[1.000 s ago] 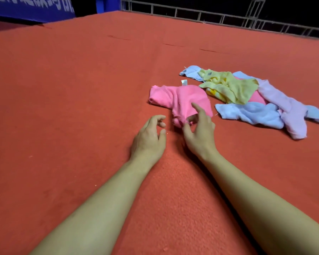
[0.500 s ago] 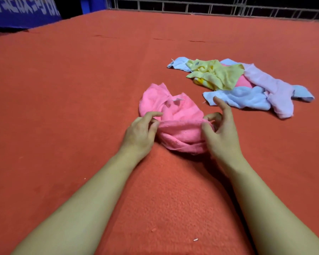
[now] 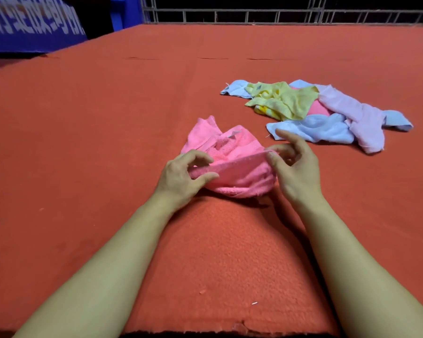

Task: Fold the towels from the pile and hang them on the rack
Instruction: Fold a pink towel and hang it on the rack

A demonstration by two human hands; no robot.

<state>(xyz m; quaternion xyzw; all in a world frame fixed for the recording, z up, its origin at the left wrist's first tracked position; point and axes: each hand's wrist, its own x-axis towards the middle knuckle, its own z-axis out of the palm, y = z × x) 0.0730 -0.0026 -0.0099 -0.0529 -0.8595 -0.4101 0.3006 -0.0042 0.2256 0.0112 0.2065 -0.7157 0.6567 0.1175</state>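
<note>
We see the pink towel [image 3: 232, 164] bunched on the red felt surface [image 3: 95, 147], its near hem stretched between two hands. The left hand [image 3: 181, 175] pinches one end with thumb and curled fingers; the right hand [image 3: 294, 167] pinches the other end, its forefinger raised. The folds beneath are hard to make out. Beyond the right hand, well apart from the towel, lies the pile of towels [image 3: 313, 111]. A metal railing [image 3: 279, 17], cut off by the frame, runs along the far edge.
</note>
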